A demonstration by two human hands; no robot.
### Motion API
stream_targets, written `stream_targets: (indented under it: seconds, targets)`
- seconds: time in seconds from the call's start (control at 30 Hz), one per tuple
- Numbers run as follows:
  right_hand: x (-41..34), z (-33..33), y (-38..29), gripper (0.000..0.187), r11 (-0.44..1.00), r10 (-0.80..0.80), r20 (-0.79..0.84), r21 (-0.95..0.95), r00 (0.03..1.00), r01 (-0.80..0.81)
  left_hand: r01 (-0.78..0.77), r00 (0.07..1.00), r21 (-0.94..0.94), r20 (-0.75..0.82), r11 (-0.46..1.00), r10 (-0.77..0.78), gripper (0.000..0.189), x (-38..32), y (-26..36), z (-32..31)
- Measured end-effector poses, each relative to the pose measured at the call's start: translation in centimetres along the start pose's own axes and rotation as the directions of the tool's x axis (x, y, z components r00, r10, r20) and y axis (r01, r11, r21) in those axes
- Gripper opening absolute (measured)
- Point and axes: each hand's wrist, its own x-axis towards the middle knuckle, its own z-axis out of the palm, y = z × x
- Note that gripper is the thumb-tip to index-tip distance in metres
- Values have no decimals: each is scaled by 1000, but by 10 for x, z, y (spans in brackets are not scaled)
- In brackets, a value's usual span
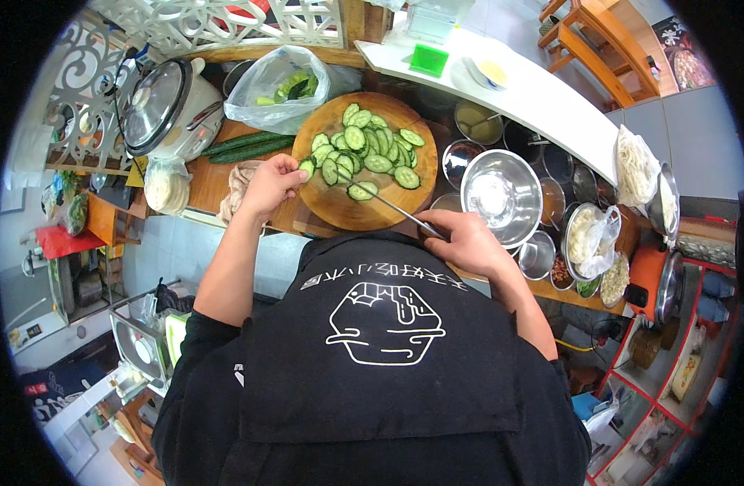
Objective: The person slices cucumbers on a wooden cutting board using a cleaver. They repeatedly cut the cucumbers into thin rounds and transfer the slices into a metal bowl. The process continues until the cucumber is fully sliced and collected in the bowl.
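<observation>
My left hand (277, 184) is at the left edge of the round wooden chopping board (323, 209), its thumb and fingers pinching a cucumber slice (308, 166). From the right, my right hand (463, 237) grips the handle of a kitchen knife (387, 204), seen nearly edge-on, its blade reaching over the board. Overlapping cucumber slices (378, 143) are spread on the board, and one slice (362, 191) lies nearer to me beside the blade. Two whole cucumbers (248, 147) lie side by side on the counter, left of the board.
Behind the cucumbers sit a rice cooker (183, 115) and a plastic bag (274, 67) of green scraps. A cloth (235, 188) lies near my left wrist. At right are an empty steel bowl (501, 197), several containers of ingredients and an orange pot (648, 279). A white ledge (530, 109) runs behind.
</observation>
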Motion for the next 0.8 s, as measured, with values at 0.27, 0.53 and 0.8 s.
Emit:
stream_targets:
  seconds: [0.27,0.53,0.8]
  targets:
    - [4,3,9,46,999,44,107,-27,993,-42,48,998,-238,-35,970,-58,18,-10,-7,14]
    - [-13,-7,14,46,992,108,53,59,993,-111,-406,890,615,99,675,445,21,-4,15,34]
    - [-19,-8,11,47,988,139,19,66,990,-140,-224,932,554,-120,802,343,23,22,40,6]
